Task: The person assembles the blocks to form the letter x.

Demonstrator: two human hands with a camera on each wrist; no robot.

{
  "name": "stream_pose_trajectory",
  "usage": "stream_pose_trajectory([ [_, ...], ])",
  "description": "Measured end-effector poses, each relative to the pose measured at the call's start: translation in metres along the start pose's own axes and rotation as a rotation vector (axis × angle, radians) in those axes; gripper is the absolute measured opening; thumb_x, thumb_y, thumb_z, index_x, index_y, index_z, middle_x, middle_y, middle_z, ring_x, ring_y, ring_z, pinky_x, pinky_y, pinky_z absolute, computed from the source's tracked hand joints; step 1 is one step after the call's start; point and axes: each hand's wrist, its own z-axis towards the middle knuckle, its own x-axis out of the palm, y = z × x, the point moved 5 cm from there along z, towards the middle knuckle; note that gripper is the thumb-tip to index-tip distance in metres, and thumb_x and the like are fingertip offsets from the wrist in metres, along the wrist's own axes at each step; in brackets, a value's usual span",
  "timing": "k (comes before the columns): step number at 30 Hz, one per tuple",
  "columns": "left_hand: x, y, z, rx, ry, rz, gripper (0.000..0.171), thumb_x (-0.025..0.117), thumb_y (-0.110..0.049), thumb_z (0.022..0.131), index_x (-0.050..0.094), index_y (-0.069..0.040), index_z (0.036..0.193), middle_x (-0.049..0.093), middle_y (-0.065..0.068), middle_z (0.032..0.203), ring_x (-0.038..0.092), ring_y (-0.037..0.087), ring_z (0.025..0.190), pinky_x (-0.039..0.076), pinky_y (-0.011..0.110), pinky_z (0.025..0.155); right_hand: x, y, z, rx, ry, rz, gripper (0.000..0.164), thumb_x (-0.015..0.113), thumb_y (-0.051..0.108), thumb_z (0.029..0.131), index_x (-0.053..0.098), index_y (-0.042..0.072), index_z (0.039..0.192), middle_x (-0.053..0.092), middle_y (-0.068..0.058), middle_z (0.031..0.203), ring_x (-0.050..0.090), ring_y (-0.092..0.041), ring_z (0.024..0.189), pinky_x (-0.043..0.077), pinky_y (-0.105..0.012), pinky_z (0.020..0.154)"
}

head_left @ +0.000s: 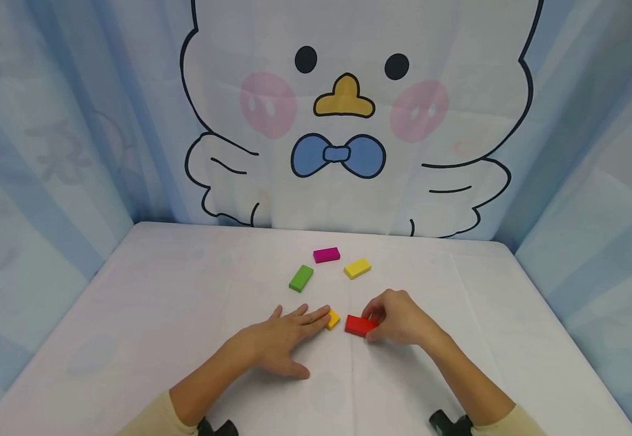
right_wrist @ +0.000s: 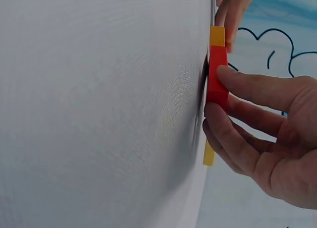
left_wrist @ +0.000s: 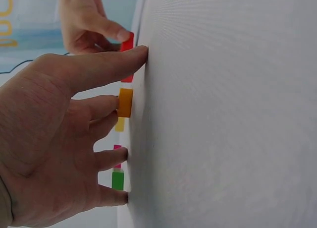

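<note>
Five small coloured blocks lie on the white table, in a loose ring. My left hand point(head_left: 283, 340) is spread flat with straight fingers, its fingertips on the orange block point(head_left: 333, 320) and partly covering it. Fingers and thumb of my right hand point(head_left: 400, 318) pinch the red block point(head_left: 358, 326) at its right end, just right of the orange one. Seen from the right wrist, the thumb lies on the face of the red block point(right_wrist: 218, 74) and the fingers are at its end. Beyond the hands are a green block point(head_left: 301, 278), a magenta block point(head_left: 327, 255) and a yellow block point(head_left: 357, 268).
The white cloth-covered table point(head_left: 185, 278) ends at a curtain point(head_left: 343, 200) printed with a cartoon bird. Blue-and-white curtains point(head_left: 38, 181) hang along both sides. A black wrist device point(head_left: 449, 424) sits at the right sleeve, another point(head_left: 218, 427) at the left.
</note>
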Motion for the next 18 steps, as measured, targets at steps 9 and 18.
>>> stream_pose_trajectory([
  [9, -0.0001, 0.0015, -0.0003, 0.013, -0.004, -0.001, 0.099, 0.079, -0.051, 0.087, 0.022, -0.037, 0.166, 0.011, -0.021, 0.174, 0.016, 0.027, 0.163, 0.014, 0.072, 0.125, 0.0067, 0.0039, 0.0002, -0.029, 0.013, -0.019, 0.03, 0.092, 0.008, 0.075, 0.075, 0.011, 0.099, 0.064, 0.0, 0.085, 0.058, -0.016, 0.082, 0.055, -0.03, 0.073],
  [18, -0.0003, 0.0012, -0.0003, 0.009, -0.006, -0.004, 0.099, 0.08, -0.051, 0.086, 0.023, -0.038, 0.166, 0.013, -0.021, 0.174, 0.017, 0.027, 0.163, 0.014, 0.072, 0.124, -0.0003, 0.0085, -0.0015, -0.208, 0.036, -0.026, 0.031, 0.083, 0.006, 0.085, 0.071, 0.015, 0.112, 0.068, 0.001, 0.101, 0.063, -0.018, 0.097, 0.06, -0.037, 0.086],
])
